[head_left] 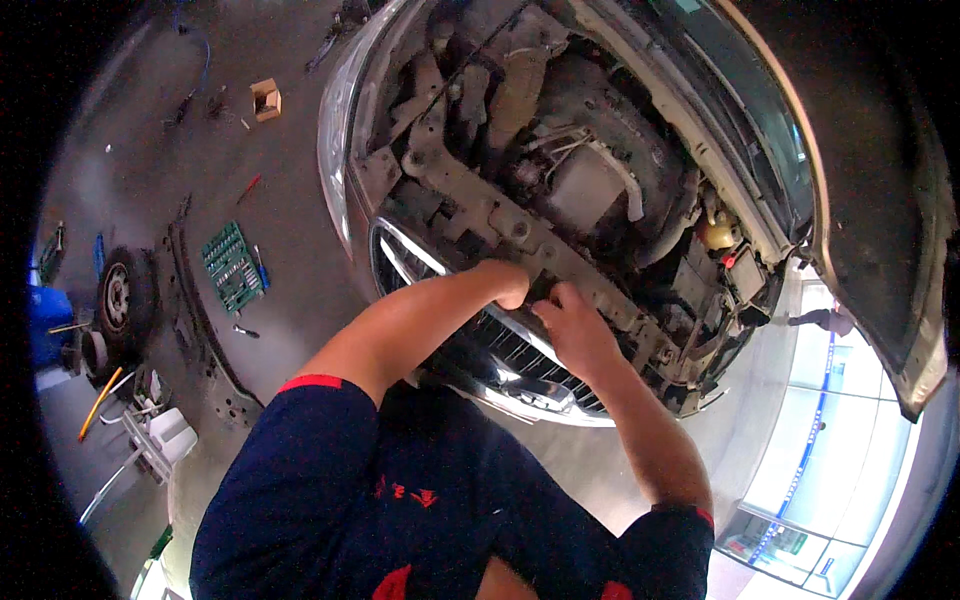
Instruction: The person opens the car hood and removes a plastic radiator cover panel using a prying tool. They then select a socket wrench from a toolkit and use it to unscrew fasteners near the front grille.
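I lean over the front of a car with its hood raised. Both my hands are at the gap between the chrome-edged grille (530,368) and the metal crossmember (480,196) at the front of the engine bay. My left hand (510,284) is bent down into this gap, with its fingertips hidden behind the hand. Close beside it, my right hand (574,322) has its fingers curled and pressed together at the crossmember's front edge. Whatever lies between those fingers is too small or covered to make out.
Behind the crossmember is the dirty engine bay with a grey boxy part (588,188) and a yellowish reservoir (718,236). The raised hood (885,200) stands at right. On the floor at left are a green socket set (231,268), a wheel (118,298) and a cardboard box (266,100).
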`<state>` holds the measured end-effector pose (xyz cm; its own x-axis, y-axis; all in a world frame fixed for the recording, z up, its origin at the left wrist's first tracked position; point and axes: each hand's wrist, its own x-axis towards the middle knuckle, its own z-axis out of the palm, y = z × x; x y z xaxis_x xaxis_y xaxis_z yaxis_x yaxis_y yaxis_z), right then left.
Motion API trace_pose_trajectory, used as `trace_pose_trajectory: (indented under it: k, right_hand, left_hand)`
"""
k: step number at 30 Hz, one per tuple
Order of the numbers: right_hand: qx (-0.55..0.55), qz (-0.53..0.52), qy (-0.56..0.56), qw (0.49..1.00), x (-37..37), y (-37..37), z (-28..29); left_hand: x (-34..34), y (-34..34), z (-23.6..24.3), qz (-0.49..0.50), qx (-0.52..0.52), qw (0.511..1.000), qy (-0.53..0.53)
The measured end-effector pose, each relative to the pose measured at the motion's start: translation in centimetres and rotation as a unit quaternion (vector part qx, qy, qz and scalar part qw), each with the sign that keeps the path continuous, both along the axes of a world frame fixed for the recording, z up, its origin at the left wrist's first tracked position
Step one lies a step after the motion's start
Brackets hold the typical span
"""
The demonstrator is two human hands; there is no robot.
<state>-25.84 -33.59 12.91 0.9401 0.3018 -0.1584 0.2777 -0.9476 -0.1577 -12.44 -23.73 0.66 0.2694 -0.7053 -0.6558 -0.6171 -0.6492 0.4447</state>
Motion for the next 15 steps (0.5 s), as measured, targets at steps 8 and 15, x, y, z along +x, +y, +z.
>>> trace_pose_trajectory:
  k: [8,15]
  right_hand:
    - [-0.011,-0.069,0.042,0.997,0.1,0.5,-1.7]
    - [-0.037,0.009,-0.014,0.999,-0.5,0.3,-0.8]
  left_hand:
    - [0.1,0.0,-1.4,0.044,-0.028,0.999,0.005]
    - [0.3,-0.9,-3.4,0.012,-0.052,0.999,-0.010]
